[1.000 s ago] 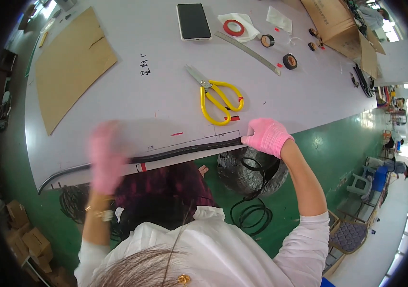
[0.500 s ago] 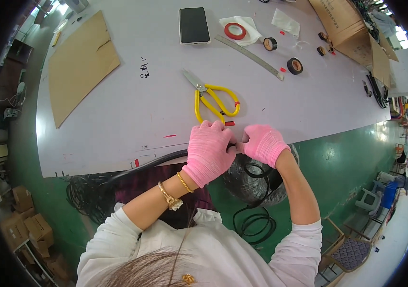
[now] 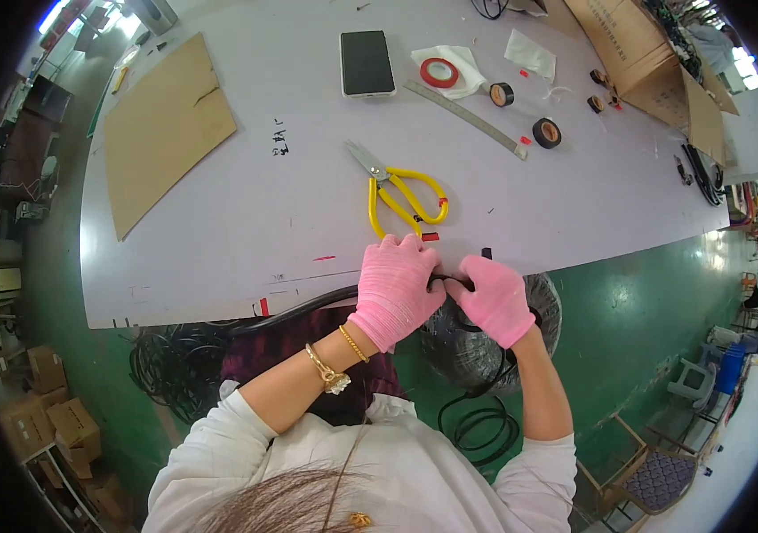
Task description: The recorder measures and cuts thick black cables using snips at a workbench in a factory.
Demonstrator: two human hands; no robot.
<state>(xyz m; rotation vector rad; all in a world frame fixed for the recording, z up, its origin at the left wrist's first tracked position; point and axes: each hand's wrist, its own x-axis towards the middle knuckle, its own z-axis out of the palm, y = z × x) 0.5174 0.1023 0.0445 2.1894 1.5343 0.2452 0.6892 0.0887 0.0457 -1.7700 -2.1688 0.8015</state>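
Broadly, green floor (image 3: 610, 311) spreads below and right of a pale tabletop (image 3: 308, 195), whose near edge passes behind the two hands and climbs toward the right. Its surface opens widely ahead and to the left, more narrowly to the right.

Both forearms come up from below, elbows bent, the left slanting inward, the right nearly straight. The pink-gloved left hand (image 3: 397, 293) is back-up, fingers curled round a black tube (image 3: 308, 309); just beside it, the pink-gloved right hand (image 3: 496, 302) turns inward, closed on the same tube, its exact fingertip contact partly hidden. From the left hand the tube trails leftward along and over the near edge.

An open cardboard box (image 3: 632, 53) occupies the far right corner, and a brown sheet (image 3: 166, 133) lies flat at left. A film-wrapped bundle (image 3: 459, 355) sits beneath the right hand, below the edge. Yellow-handled scissors (image 3: 379, 174) block the way straight ahead, one loop reaching the left hand's fingers. Farther off lie a slanted metal ruler (image 3: 468, 118), a dark-faced phone (image 3: 367, 64) and a red tape roll (image 3: 424, 73).
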